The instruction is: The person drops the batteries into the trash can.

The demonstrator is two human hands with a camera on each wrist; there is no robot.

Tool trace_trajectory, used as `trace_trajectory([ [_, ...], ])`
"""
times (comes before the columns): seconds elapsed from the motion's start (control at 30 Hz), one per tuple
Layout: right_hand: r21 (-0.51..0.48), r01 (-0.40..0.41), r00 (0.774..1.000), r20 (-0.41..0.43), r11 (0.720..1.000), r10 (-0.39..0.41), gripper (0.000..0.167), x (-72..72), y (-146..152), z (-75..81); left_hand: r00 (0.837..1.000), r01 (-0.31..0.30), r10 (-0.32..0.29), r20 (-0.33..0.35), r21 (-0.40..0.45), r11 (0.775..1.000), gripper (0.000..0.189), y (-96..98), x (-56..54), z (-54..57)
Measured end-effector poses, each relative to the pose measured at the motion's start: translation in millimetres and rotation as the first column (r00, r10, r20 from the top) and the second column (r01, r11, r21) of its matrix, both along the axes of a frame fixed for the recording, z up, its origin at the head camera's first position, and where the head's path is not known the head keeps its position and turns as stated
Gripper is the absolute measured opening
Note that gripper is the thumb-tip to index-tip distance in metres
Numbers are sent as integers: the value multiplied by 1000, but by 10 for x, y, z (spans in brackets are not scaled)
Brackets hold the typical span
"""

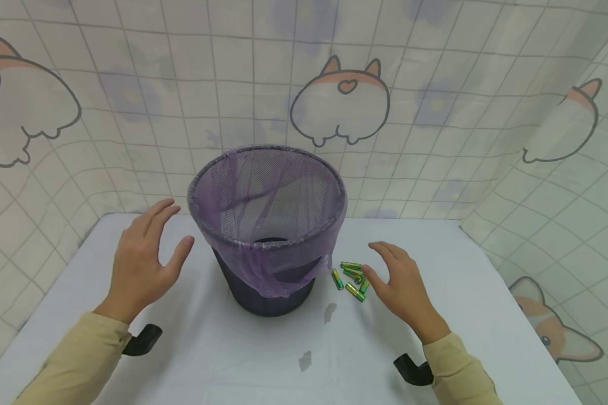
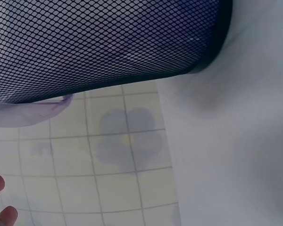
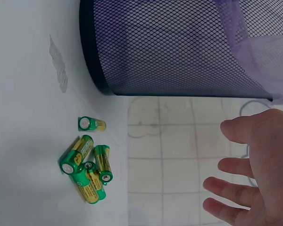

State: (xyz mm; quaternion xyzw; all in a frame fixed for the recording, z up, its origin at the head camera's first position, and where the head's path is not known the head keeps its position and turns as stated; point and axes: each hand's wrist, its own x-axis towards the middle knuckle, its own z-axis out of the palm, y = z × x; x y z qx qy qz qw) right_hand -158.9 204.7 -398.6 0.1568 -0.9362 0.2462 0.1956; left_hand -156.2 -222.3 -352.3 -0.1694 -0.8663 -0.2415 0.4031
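A dark mesh wastebasket [image 1: 278, 306] stands upright on the white table, lined with a purple plastic bag [image 1: 304, 247] folded over its rim. To its left my left hand [image 1: 149, 256] hovers with fingers loosely extended and holds nothing; only fingertips [image 2: 4, 216] show in the left wrist view. On the right, several green and gold batteries [image 1: 355, 292] lie in a loose group beside the basket. My right hand [image 1: 402, 281] is raised just right of the batteries [image 3: 89, 176], fingers spread and grasping nothing.
The white table [image 1: 233, 365] carries two grey torn patches, one of them a mark [image 1: 305, 361] near the front. A tiled-pattern curtain [image 1: 436, 140] with cartoon dogs encloses the back and sides. Black straps [image 1: 143, 340] hang at both wrists.
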Motion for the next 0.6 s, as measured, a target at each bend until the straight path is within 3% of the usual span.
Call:
trace_trajectory([
  [0.23,-9,15,1000,-1,1000,-15,45,-3,12,-42,999,18,-17,-34,41,999,54,29,-2,77],
  [0.6,-25,44,997,66,999,-42,40,1,21,-62,984,150,-137,-113,122,981,50,93,4,241],
])
